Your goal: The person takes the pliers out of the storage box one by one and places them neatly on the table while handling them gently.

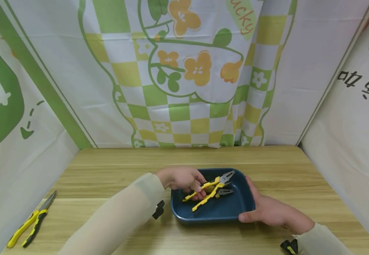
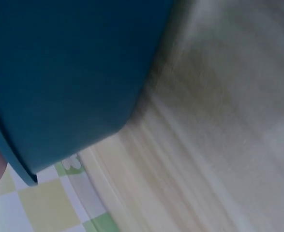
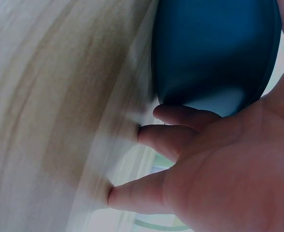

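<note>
In the head view my left hand (image 1: 189, 180) reaches over the left side of a dark blue tray (image 1: 232, 209). Its fingers grip one handle of yellow-handled pliers (image 1: 217, 184), whose handles are spread and whose grey nose points to the far right. Beneath them in the tray lies another pair of pliers (image 1: 225, 192), mostly hidden by the hand and the upper pair. My right hand (image 1: 267, 209) rests against the tray's right end, thumb at the front corner. In the right wrist view, straight fingers (image 3: 142, 193) touch the table beside the tray's wall (image 3: 214, 53).
Long-nose pliers (image 1: 34, 221) with yellow and black handles lie spread on the wooden table (image 1: 108, 170) at the far left. A printed curtain (image 1: 184, 120) hangs behind the table's back edge, and cloth walls stand on both sides.
</note>
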A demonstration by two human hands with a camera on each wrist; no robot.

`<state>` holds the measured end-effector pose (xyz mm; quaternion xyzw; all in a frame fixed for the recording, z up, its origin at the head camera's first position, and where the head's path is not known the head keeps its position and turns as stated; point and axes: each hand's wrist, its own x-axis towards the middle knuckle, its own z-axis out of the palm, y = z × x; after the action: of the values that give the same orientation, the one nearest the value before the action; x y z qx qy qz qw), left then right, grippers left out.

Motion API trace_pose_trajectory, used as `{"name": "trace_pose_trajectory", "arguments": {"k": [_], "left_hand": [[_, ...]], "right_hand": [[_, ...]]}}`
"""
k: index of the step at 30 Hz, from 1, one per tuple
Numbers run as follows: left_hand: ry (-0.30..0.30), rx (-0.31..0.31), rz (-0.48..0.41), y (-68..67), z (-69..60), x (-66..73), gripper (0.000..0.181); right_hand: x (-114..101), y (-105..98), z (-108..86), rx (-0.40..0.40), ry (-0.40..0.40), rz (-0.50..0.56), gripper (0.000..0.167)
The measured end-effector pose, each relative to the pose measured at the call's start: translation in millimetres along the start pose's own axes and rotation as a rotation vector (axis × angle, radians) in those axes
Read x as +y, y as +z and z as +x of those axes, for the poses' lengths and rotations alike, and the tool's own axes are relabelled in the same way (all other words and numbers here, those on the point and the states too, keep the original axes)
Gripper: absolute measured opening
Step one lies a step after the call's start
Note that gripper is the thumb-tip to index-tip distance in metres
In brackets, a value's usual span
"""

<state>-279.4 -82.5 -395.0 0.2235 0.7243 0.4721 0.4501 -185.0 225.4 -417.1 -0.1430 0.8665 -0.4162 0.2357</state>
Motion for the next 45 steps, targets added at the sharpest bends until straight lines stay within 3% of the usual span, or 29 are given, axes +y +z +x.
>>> {"name": "trace_pose_trajectory", "arguments": {"k": [11, 20, 34, 41, 45], "left_hand": [[0.043, 0.176, -0.202, 14.0, -5.8, -0.4, 0.023], [0.091, 0.313, -0.265, 11.7, -14.3, -9.1, 0.034], [0.104, 0.504, -0.33, -9.2, -36.8, -11.9, 0.035], [0.123, 0.565, -0.373, -25.5, -57.8, -17.0, 0.03], [0.126, 0.616, -0.385, -34.7, -71.2, -28.1, 0.026]], "right_hand": [[-0.8, 1.1, -0.3, 0.001, 0.017, 0.006, 0.129], [-0.1, 0.2, -0.1, 0.001, 0.017, -0.007, 0.128], [2.7, -0.8, 0.3, -0.017, 0.004, 0.0, 0.128], [1.8, 0.2, -0.5, -0.014, 0.017, 0.001, 0.128], [1.1, 0.4, -0.1, -0.01, 0.025, -0.018, 0.128]]}}
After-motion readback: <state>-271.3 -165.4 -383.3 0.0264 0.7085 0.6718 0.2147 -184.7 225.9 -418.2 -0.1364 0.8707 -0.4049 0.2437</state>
